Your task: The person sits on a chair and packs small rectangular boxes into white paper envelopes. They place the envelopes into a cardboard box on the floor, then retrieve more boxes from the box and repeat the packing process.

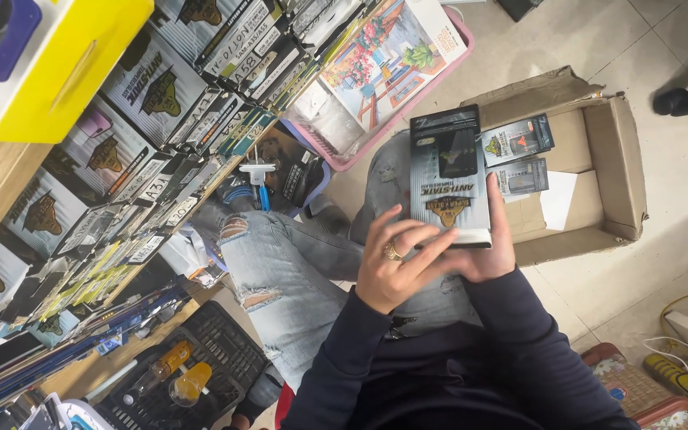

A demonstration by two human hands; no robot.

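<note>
Both my hands hold a stack of flat silver-and-black retail packets [449,175] above my lap. My left hand [396,267], with a gold ring, lies over the stack's lower front, fingers spread across it. From behind and the right side, my right hand [489,251] grips the same stack. I am seated in torn light-blue jeans [288,271] and dark sleeves.
An open cardboard box [611,151] on the tiled floor holds two similar packets [517,139] and white paper. Wooden shelves [121,159] at left carry many rows of matching packets. A pink tray [408,95], a black crate [216,350] with bottles, and a yellow box [49,64] stand around.
</note>
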